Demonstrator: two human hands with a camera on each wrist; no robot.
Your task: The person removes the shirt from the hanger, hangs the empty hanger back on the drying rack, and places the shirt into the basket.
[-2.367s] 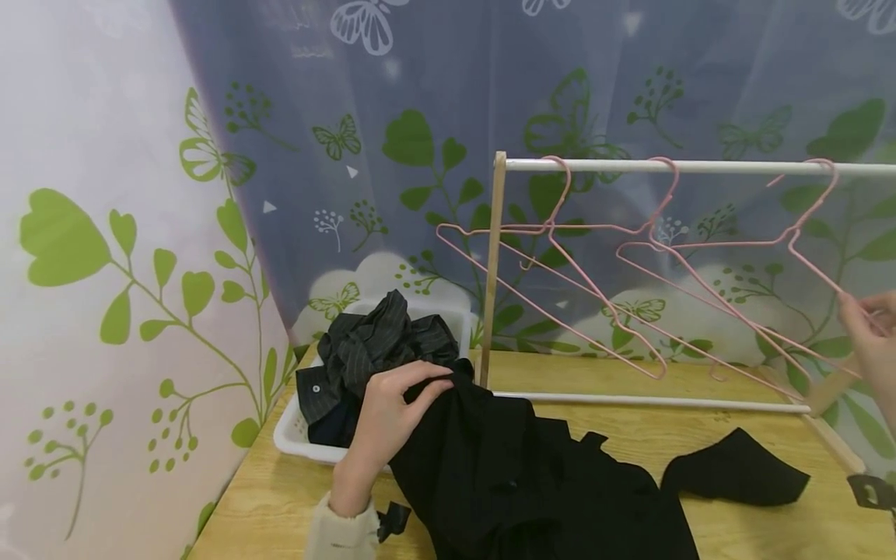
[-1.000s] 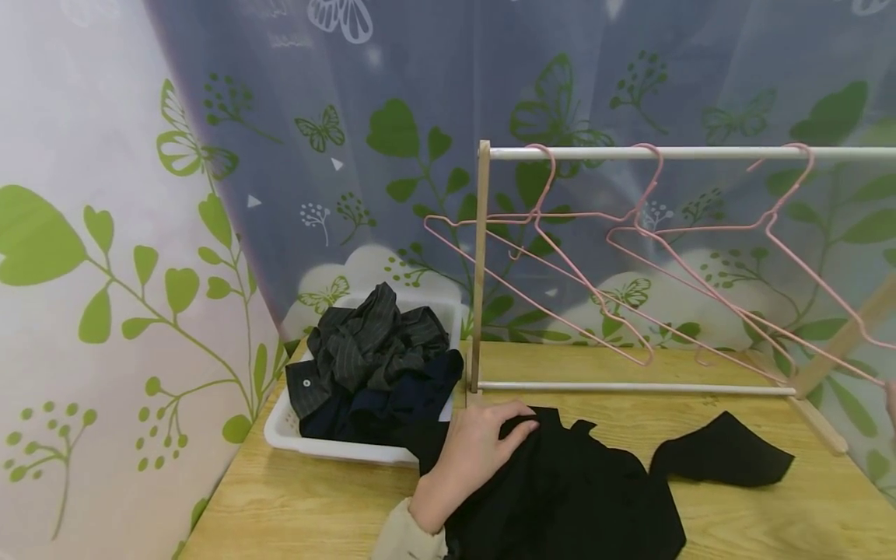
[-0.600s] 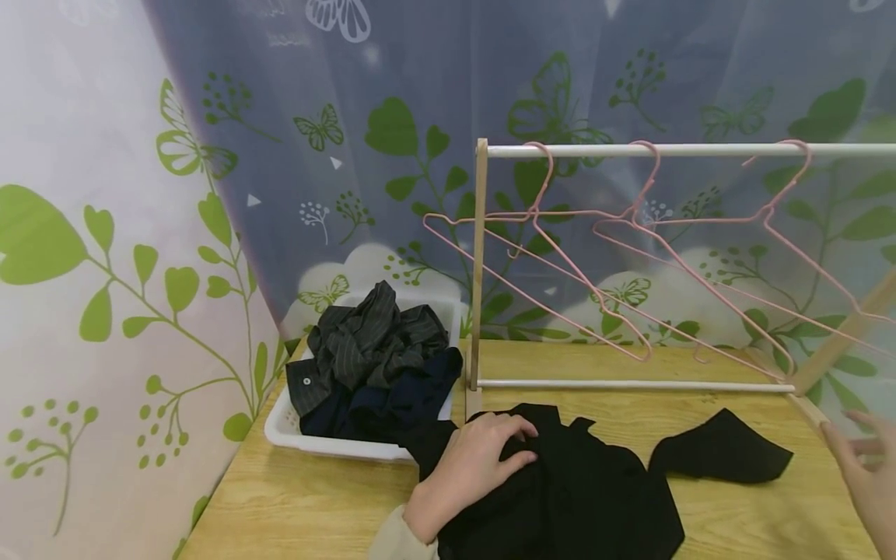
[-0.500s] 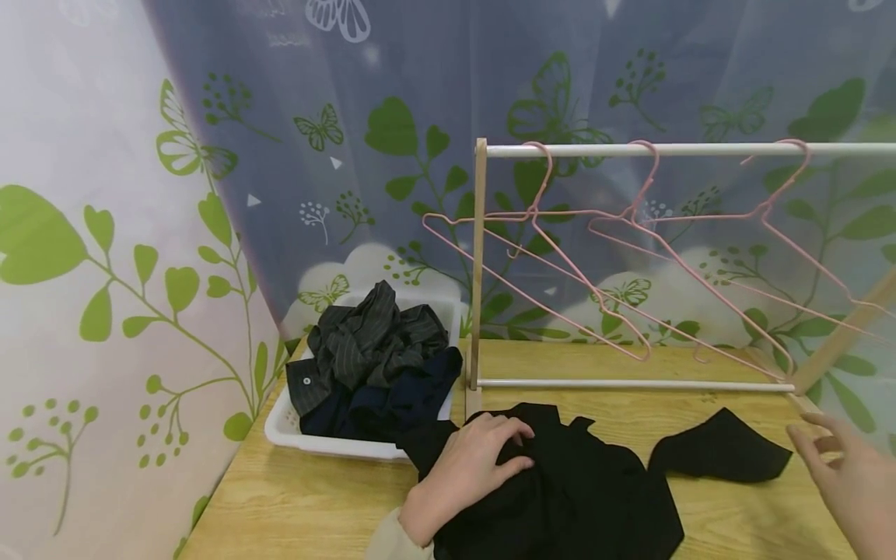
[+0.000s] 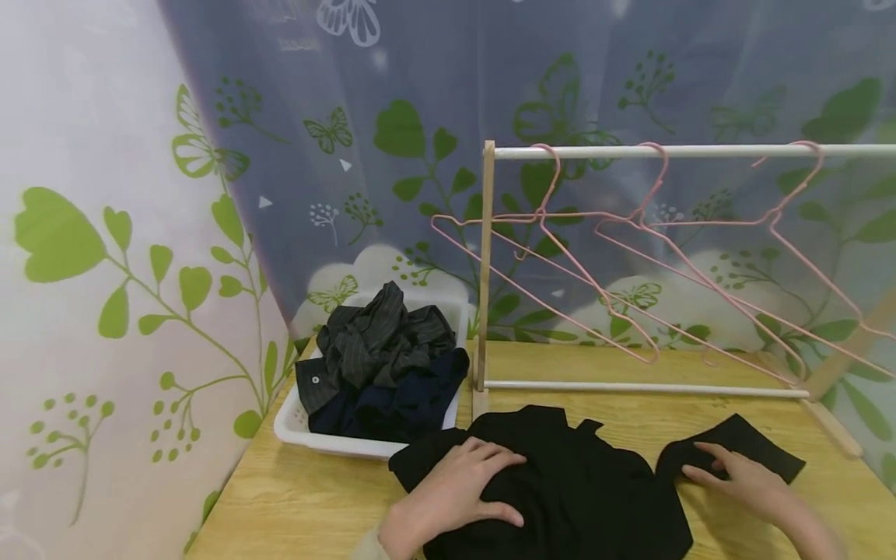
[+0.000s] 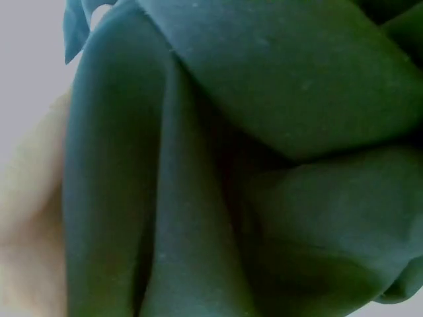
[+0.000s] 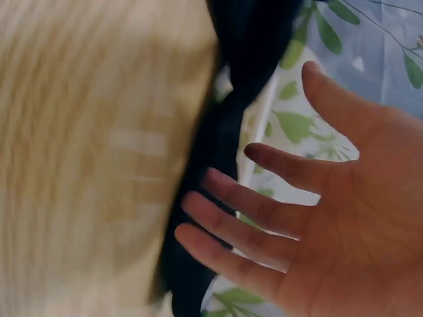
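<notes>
A black shirt [image 5: 581,482] lies spread on the wooden table, one sleeve [image 5: 752,447] stretching to the right. My left hand [image 5: 455,490] rests on its left part, with thumb and forefinger apart. Folds of the cloth [image 6: 198,185], looking dark green, fill the left wrist view and hide most of that hand. Over the right sleeve hovers my right hand [image 5: 745,478]; from the right wrist view its fingers [image 7: 244,251] are spread and nearly straight, close to the dark cloth [image 7: 215,142], with nothing gripped.
Behind the shirt stands a rack with a white rail [image 5: 595,152] and a wooden post [image 5: 485,264]. Pink hangers [image 5: 581,272] hang from it. A white basket [image 5: 336,443] at the left holds crumpled dark clothes [image 5: 392,342], one striped grey.
My right hand has let go of the right hanger and moved down and left to the sleeve. My left hand has shifted right from the basket's edge with the shirt, and its fingers have loosened.
</notes>
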